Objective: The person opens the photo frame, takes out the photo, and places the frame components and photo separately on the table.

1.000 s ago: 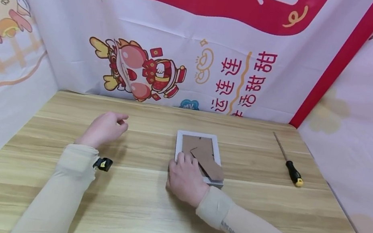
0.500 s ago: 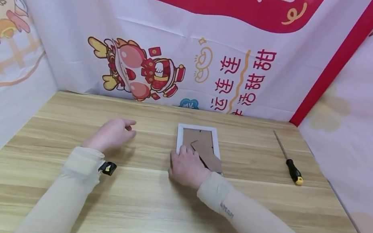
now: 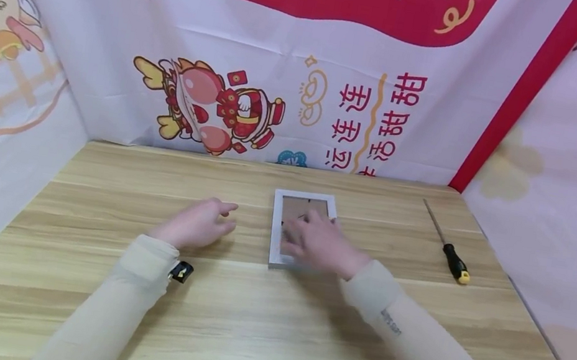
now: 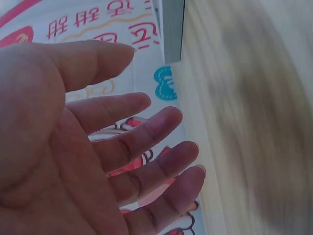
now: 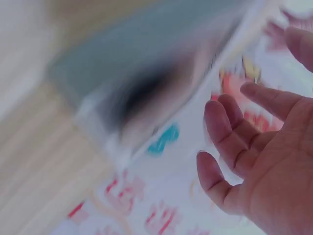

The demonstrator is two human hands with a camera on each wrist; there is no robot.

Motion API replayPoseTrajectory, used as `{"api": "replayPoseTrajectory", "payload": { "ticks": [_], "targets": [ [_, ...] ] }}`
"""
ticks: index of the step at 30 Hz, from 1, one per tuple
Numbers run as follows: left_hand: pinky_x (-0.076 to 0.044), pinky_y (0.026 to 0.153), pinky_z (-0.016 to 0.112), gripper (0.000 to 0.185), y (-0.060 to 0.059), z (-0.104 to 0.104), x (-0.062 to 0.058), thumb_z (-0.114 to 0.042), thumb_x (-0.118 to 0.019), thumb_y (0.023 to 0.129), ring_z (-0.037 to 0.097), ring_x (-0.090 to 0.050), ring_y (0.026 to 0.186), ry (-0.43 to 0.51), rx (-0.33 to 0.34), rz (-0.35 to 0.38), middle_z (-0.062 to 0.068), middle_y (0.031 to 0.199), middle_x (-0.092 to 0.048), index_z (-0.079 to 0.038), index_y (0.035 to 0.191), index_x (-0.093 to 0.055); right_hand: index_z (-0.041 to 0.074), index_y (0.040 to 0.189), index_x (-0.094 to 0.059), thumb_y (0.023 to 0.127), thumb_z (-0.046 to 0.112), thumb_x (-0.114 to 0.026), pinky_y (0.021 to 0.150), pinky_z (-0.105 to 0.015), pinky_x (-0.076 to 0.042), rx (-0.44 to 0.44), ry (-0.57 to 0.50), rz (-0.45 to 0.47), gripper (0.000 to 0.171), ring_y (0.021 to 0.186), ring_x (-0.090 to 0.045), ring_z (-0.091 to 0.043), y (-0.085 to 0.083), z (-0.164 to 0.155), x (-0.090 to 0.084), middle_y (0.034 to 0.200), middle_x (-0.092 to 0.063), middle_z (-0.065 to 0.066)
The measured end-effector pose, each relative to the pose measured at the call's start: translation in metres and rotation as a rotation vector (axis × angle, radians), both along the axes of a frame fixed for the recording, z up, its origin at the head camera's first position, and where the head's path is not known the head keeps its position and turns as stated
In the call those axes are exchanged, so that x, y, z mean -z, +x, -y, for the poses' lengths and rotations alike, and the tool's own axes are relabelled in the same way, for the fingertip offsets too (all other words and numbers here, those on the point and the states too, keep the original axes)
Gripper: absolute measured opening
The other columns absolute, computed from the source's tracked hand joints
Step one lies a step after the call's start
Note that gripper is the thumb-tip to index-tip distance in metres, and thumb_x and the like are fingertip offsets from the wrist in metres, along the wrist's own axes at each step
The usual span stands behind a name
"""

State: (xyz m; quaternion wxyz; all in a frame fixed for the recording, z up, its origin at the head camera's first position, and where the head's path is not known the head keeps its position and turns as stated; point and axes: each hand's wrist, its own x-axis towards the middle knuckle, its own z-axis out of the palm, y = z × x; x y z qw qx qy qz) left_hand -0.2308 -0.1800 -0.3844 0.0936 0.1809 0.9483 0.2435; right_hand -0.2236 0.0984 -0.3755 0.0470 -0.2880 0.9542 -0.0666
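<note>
A white picture frame [image 3: 276, 228] lies face down on the wooden bench [image 3: 243, 324], its brown backing board [image 3: 298, 207] turned up, roughly in the middle of the bench and a little toward the far edge. The right hand [image 3: 320, 245] hovers over the frame's near half with its fingers spread and relaxed — the right wrist view shows the palm open and holding nothing, the frame [image 5: 146, 83] a blurred grey shape beside the fingertips. Whether the fingers touch the backing cannot be told. The left hand [image 3: 199, 225] is just to the left of the frame, apart from it, fingers straight and loose, gripping nothing — the left wrist view shows its bare open palm [image 4: 73, 147] and one corner of the frame [image 4: 172, 29] beyond the fingertips. A screwdriver [image 3: 453, 263] with a black and yellow handle lies well apart to the right, near the bench's right edge. Printed cloth banners [image 3: 306, 69] hang behind and at both sides.
</note>
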Motion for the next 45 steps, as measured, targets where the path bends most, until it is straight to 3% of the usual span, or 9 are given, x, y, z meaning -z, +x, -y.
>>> {"api": "replayPoseTrajectory", "payload": {
  "ticks": [6, 11, 18, 22, 26, 33, 39, 45],
  "targets": [
    [-0.038, 0.109, 0.051, 0.057, 0.005, -0.017, 0.005, -0.037, -0.058, 0.100, 0.036, -0.047, 0.131, 0.002, 0.061, -0.034, 0.021, 0.142, -0.052, -0.002, 0.145, -0.049, 0.007, 0.140, -0.057, 0.095, 0.031, -0.066, 0.091, -0.057, -0.038, 0.083, -0.123, -0.041, 0.052, 0.106, -0.053, -0.033, -0.014, -0.071, -0.013, 0.116, -0.057, -0.017],
    [-0.032, 0.112, 0.052, 0.062, 0.011, -0.034, 0.005, -0.040, -0.059, 0.099, 0.039, -0.041, 0.136, -0.015, 0.081, -0.059, 0.023, 0.147, -0.045, -0.002, 0.147, -0.046, 0.001, 0.138, -0.056, 0.096, 0.024, -0.065, 0.087, -0.060, -0.045, 0.196, -0.145, -0.059, 0.049, 0.105, -0.056, -0.041, -0.019, -0.137, -0.014, 0.118, -0.057, -0.027],
    [-0.027, 0.115, 0.051, 0.067, 0.016, -0.057, 0.006, -0.043, -0.058, 0.099, 0.039, -0.036, 0.139, -0.033, 0.100, -0.049, 0.023, 0.151, -0.040, 0.001, 0.148, -0.042, -0.011, 0.134, -0.053, 0.093, 0.014, -0.066, 0.089, -0.063, -0.043, 0.296, -0.229, -0.058, 0.049, 0.105, -0.053, -0.053, -0.023, -0.218, 0.000, 0.114, -0.057, -0.040],
    [-0.026, 0.115, 0.051, 0.069, 0.013, -0.069, 0.010, -0.045, -0.059, 0.098, 0.039, -0.035, 0.140, -0.047, 0.106, -0.054, 0.021, 0.153, -0.038, 0.000, 0.148, -0.042, -0.011, 0.136, -0.050, 0.095, 0.018, -0.063, 0.092, -0.065, -0.041, 0.402, -0.233, -0.026, 0.052, 0.110, -0.049, -0.056, -0.025, -0.251, 0.007, 0.119, -0.054, -0.042],
    [-0.028, 0.115, 0.049, 0.070, 0.010, -0.081, 0.015, -0.046, -0.060, 0.097, 0.037, -0.035, 0.141, -0.069, 0.093, -0.068, 0.019, 0.154, -0.038, -0.002, 0.149, -0.042, -0.009, 0.140, -0.046, 0.098, 0.027, -0.059, 0.097, -0.066, -0.037, 0.483, -0.204, 0.018, 0.057, 0.116, -0.045, -0.056, -0.025, -0.271, 0.011, 0.124, -0.051, -0.042],
    [-0.027, 0.115, 0.051, 0.076, 0.008, -0.088, 0.020, -0.049, -0.061, 0.095, 0.040, -0.031, 0.142, -0.136, 0.079, -0.079, 0.018, 0.157, -0.032, -0.002, 0.150, -0.040, -0.012, 0.140, -0.044, 0.099, 0.022, -0.057, 0.099, -0.065, -0.037, 0.550, -0.136, 0.066, 0.055, 0.117, -0.044, -0.057, -0.025, -0.276, 0.009, 0.126, -0.049, -0.044],
    [-0.026, 0.115, 0.053, 0.076, 0.008, -0.089, 0.024, -0.050, -0.060, 0.096, 0.043, -0.030, 0.141, -0.170, 0.091, -0.094, 0.017, 0.159, -0.028, -0.001, 0.150, -0.039, -0.020, 0.132, -0.048, 0.097, 0.020, -0.056, 0.102, -0.065, -0.034, 0.542, -0.045, 0.040, 0.054, 0.120, -0.041, -0.060, -0.025, -0.278, 0.012, 0.130, -0.047, -0.043],
    [-0.026, 0.111, 0.062, 0.082, 0.007, -0.091, 0.025, -0.054, -0.059, 0.094, 0.045, -0.028, 0.142, -0.192, 0.082, -0.070, 0.016, 0.160, -0.026, -0.003, 0.153, -0.035, -0.019, 0.123, -0.055, 0.094, 0.019, -0.061, 0.097, -0.065, -0.039, 0.531, 0.001, 0.037, 0.048, 0.113, -0.048, -0.059, -0.023, -0.282, 0.021, 0.121, -0.056, -0.040]
  ]
}}
